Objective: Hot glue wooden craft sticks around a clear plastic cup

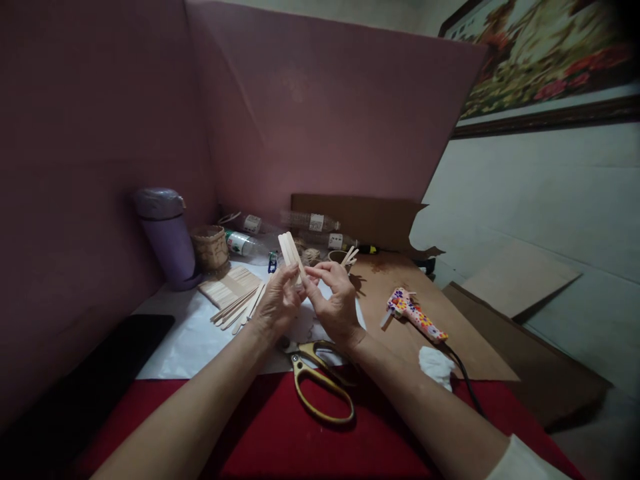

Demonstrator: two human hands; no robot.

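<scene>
My left hand [277, 303] and my right hand [334, 297] meet above the white sheet [190, 343], both pinched on a pair of pale wooden craft sticks [290, 252] that stick up and lean left. The fingers of both hands are closed on the sticks' lower end. Just left of my left hand lie a flat panel of joined sticks [227, 285] and several loose sticks [240, 308]. Gold-handled scissors [320, 377] lie under my wrists on the red cloth [280, 433].
A flower-patterned glue gun [415, 317] with a black cord rests on brown cardboard [450, 333], a crumpled white tissue [436, 365] beside it. At the back stand a purple flask [167, 237], a small woven basket [210, 247], plastic bottles [310, 222] and a cup of sticks [345, 257]. Pink boards wall the left and back.
</scene>
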